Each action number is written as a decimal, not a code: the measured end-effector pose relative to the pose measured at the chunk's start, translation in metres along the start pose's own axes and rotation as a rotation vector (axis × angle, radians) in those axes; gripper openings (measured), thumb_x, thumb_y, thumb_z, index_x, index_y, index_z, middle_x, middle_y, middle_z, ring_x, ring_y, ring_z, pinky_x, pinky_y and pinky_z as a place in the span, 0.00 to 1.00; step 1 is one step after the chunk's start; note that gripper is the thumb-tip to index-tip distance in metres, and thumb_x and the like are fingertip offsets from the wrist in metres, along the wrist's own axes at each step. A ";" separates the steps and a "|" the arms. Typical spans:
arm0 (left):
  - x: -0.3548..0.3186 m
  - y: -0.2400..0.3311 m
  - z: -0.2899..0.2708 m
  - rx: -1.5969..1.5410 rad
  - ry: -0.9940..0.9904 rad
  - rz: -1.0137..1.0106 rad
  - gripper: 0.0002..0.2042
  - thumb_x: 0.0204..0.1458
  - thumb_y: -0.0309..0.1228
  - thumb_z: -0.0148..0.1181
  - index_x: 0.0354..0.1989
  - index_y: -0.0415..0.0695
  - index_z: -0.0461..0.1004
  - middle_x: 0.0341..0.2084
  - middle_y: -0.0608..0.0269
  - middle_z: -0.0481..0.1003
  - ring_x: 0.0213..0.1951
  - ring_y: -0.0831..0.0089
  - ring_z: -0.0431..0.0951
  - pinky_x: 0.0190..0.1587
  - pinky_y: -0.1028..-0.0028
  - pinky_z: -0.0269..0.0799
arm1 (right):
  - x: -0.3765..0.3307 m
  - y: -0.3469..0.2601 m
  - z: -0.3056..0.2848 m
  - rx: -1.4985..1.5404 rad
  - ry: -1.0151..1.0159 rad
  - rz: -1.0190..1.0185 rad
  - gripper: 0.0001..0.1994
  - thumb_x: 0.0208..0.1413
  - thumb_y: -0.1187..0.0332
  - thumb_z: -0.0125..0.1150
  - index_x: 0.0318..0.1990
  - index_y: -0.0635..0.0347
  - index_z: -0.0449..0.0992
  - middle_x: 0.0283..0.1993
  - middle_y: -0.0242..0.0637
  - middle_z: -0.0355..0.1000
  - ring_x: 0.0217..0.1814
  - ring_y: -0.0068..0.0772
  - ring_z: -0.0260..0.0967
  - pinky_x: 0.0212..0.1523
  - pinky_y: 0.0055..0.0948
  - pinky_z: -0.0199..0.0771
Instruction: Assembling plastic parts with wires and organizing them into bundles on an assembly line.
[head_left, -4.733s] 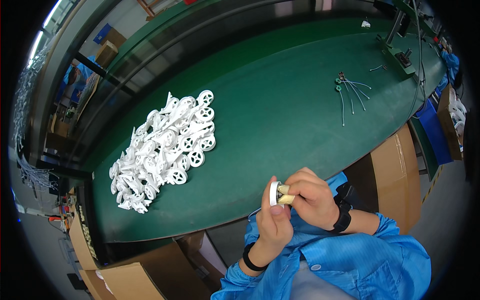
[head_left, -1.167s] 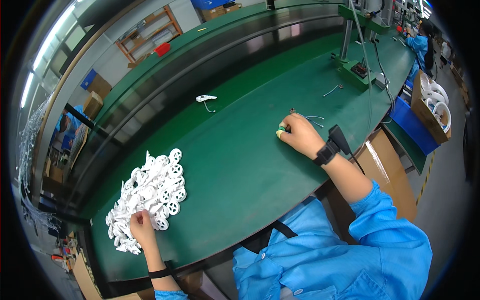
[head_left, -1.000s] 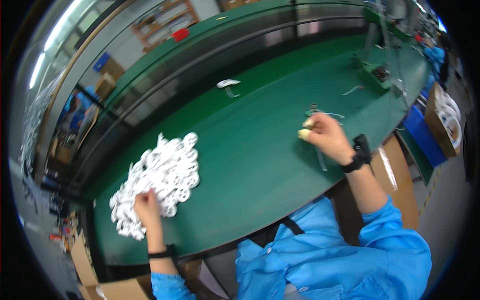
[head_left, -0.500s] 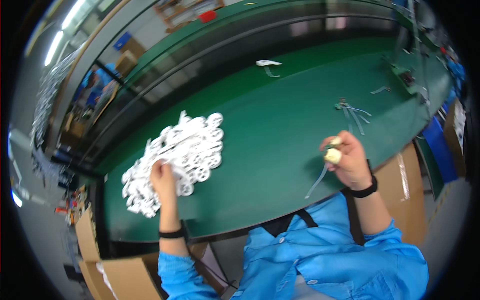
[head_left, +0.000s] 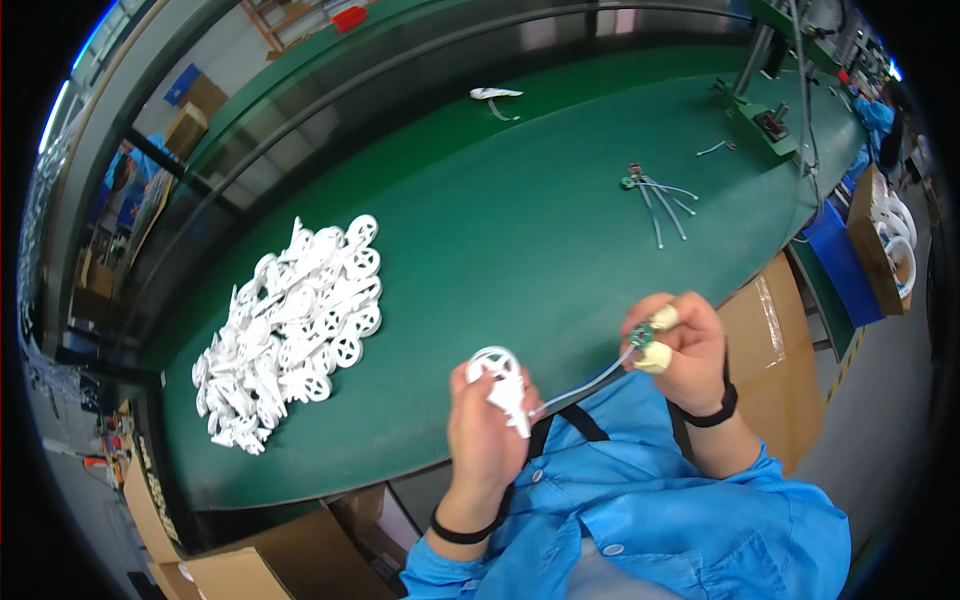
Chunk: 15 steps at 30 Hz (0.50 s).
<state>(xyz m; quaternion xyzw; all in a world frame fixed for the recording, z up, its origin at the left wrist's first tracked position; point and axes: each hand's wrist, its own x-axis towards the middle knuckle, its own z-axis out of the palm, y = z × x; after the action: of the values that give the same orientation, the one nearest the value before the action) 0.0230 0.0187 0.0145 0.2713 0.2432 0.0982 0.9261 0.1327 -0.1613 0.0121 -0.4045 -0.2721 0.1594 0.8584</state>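
Note:
My left hand (head_left: 482,440) is closed around a white plastic part (head_left: 503,388) with a round spoked end and a narrow stem, held over the table's front edge. To its right, my right hand (head_left: 682,345) pinches a small round green circuit board (head_left: 642,336) between thumb and fingers. Pale yellow covers sit on the thumb and a fingertip. From the board a thin whitish cable (head_left: 590,385) runs left to my left hand, its far end close to the stem of the white part. Whether that end enters the part cannot be made out.
A large heap of similar white parts (head_left: 290,325) lies on the green table (head_left: 480,250) at left. Several cabled boards (head_left: 635,180) lie at right, near a green fixture (head_left: 768,125). One white part with a cable (head_left: 496,94) lies at the back. Cardboard boxes (head_left: 775,370) stand beside me.
My left hand has come from the heap toward my body, now with a white part in it. My right hand still holds the board, whose cable now reaches across to the left hand.

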 end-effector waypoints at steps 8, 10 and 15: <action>0.002 -0.009 -0.016 -0.123 -0.101 -0.108 0.19 0.58 0.43 0.36 0.47 0.40 0.64 0.35 0.55 0.70 0.30 0.66 0.68 0.32 0.70 0.62 | -0.007 0.015 0.006 -0.302 -0.018 -0.112 0.15 0.48 0.87 0.59 0.40 0.65 0.62 0.47 0.54 0.67 0.42 0.34 0.74 0.43 0.31 0.79; 0.000 -0.009 -0.018 -0.118 -0.100 -0.105 0.20 0.59 0.42 0.36 0.49 0.41 0.64 0.35 0.55 0.70 0.31 0.66 0.68 0.32 0.70 0.63 | -0.008 0.020 0.009 -0.333 -0.027 -0.111 0.15 0.48 0.87 0.59 0.40 0.65 0.62 0.48 0.54 0.66 0.42 0.34 0.74 0.43 0.31 0.79; -0.004 -0.011 -0.018 0.023 -0.161 0.007 0.18 0.63 0.39 0.34 0.56 0.41 0.59 0.42 0.55 0.68 0.36 0.72 0.69 0.37 0.73 0.66 | -0.008 0.020 0.025 -0.870 -0.166 -0.275 0.11 0.45 0.81 0.66 0.35 0.64 0.70 0.42 0.48 0.72 0.40 0.38 0.74 0.40 0.31 0.76</action>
<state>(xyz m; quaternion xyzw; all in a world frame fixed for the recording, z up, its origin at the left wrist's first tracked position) 0.0109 0.0163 -0.0030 0.2899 0.1680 0.0762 0.9391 0.1108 -0.1379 0.0067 -0.6730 -0.4329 -0.0532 0.5974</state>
